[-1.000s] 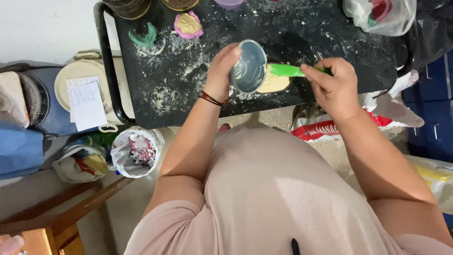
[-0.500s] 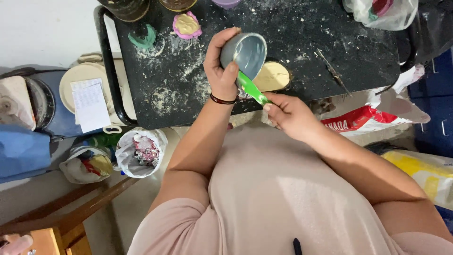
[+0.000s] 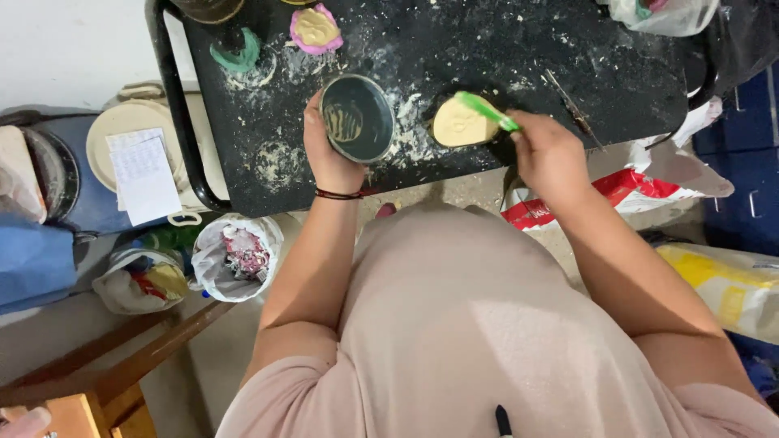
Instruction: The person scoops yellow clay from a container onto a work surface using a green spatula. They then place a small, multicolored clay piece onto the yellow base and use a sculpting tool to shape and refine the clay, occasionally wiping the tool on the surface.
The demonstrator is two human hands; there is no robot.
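A black counter point(image 3: 617, 73) with a rough, flour-dusted top carries a flat, rounded disc of pale yellow dough point(image 3: 456, 123). The right hand point(image 3: 552, 154) is closed around a bright green plastic brush handle point(image 3: 485, 110), wrist bent, the tip laid on the dough. The left hand point(image 3: 326, 150), a dark band at its wrist, grips a round metal cup point(image 3: 357, 118) tilted toward the camera, smears of paste inside. Further back lie a pink-edged dough piece point(image 3: 315, 27) and a green ring point(image 3: 237, 57)
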